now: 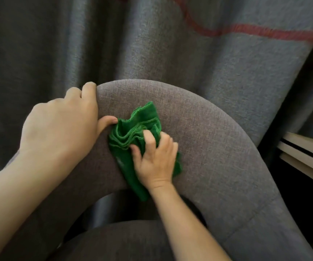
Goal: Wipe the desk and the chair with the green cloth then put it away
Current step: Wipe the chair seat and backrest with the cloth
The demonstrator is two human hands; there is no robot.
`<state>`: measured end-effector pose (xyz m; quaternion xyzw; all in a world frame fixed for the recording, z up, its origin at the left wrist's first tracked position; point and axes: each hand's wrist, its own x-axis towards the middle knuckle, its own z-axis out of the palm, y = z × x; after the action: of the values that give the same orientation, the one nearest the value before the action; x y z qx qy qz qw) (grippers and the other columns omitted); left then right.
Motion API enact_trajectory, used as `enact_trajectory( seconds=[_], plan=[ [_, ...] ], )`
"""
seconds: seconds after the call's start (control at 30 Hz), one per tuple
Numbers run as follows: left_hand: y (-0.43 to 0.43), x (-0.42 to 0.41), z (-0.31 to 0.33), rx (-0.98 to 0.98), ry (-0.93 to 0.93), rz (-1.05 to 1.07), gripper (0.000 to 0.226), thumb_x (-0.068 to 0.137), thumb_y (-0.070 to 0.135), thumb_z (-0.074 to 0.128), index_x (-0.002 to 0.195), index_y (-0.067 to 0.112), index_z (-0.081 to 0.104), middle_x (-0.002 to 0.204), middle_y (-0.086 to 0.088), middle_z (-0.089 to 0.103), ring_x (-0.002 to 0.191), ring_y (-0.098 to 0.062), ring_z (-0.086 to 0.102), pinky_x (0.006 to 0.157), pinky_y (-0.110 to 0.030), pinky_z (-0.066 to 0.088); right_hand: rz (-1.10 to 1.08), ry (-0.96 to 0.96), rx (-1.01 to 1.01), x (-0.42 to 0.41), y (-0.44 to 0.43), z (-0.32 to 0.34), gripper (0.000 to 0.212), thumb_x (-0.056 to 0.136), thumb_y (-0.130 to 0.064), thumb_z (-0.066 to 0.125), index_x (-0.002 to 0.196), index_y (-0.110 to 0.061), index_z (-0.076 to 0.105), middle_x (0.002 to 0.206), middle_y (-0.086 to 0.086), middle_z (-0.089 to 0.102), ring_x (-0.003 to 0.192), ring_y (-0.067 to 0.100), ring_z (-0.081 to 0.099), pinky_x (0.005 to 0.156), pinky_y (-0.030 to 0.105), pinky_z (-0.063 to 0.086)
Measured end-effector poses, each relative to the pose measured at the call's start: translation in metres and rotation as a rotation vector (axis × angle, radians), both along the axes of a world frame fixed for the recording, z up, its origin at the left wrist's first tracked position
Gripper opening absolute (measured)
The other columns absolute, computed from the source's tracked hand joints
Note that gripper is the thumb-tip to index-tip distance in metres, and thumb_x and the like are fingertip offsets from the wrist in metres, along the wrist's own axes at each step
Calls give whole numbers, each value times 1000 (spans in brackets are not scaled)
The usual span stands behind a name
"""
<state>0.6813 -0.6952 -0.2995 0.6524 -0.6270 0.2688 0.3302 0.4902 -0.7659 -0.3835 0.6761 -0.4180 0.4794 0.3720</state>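
A grey fabric chair fills the lower view, its curved backrest [208, 129] arching across the middle and its seat [123, 242] below. A crumpled green cloth [133, 132] lies against the inner face of the backrest. My right hand [155, 159] presses on the cloth with its fingers spread over the folds. My left hand [61, 125] grips the top left edge of the backrest, fingers over the rim and thumb touching the cloth's left edge. The desk is not in view.
A grey curtain [152, 44] with a red stripe hangs right behind the chair. At the right edge, white slats of a ledge or frame [306, 157] stand beside the chair, with dark shadow below them.
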Motion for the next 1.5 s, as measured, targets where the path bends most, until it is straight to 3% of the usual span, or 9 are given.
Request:
enact_trajectory(
  seconds=[0.07,0.23,0.4,0.7,0.9,1.07,1.3,1.4,1.5],
  plan=[
    [3,0,0,-6,-8,11,70,82,64,57,117,4,51,87,-23,63,56,-44,62,47,-34,25,-119,31,-57,-36,-12,25,42,101,-54,32,121,-19,44,100,25,60,84,33,50,69,43,35],
    [1,0,-1,-45,-26,0,70,83,67,52,118,7,50,91,-22,64,59,-44,62,47,-34,26,-437,-350,-131,-79,-21,82,39,101,-44,47,123,-12,49,100,21,57,82,35,53,69,44,35],
    [3,0,0,-35,-14,-7,68,84,66,53,117,7,49,92,-23,64,61,-45,63,48,-37,31,-306,-607,-20,-5,-12,31,39,98,-37,53,122,-7,53,99,22,55,82,37,51,69,44,35],
    [6,-2,1,-52,-4,-17,70,83,65,54,121,6,48,95,-23,64,66,-46,64,50,-37,28,-103,54,-46,-15,-3,3,41,103,-49,32,120,-13,43,101,23,55,80,32,45,65,43,35],
    [3,-3,0,-67,2,-40,69,86,64,51,125,7,46,102,-23,64,71,-46,64,51,-37,28,-468,-265,-74,-111,-1,44,39,101,-40,48,123,-8,41,101,25,57,80,37,52,67,46,38],
    [-1,-2,-2,-67,16,-26,68,84,62,54,121,6,48,99,-25,64,68,-47,64,50,-38,30,-387,-394,-25,-48,-6,20,36,97,-34,54,120,-7,45,97,24,56,81,38,52,69,46,38],
    [-16,0,-4,-85,62,-74,69,78,60,61,117,6,44,91,-30,60,64,-49,61,55,-57,51,-24,-118,-6,22,5,-11,40,103,-41,35,122,-7,42,100,22,57,77,34,48,65,44,40],
    [-15,2,-5,-80,72,-68,70,78,62,57,117,6,44,91,-30,60,65,-49,61,57,-59,52,-102,45,-50,-21,-5,2,41,103,-46,31,120,-10,43,99,21,54,79,32,45,64,43,38],
    [-8,0,-2,-65,44,-48,70,81,63,54,119,5,46,95,-28,62,65,-48,62,53,-49,48,-304,-85,-107,-74,-12,25,39,102,-44,38,119,-10,44,95,25,59,78,35,51,63,44,41]
  ],
)
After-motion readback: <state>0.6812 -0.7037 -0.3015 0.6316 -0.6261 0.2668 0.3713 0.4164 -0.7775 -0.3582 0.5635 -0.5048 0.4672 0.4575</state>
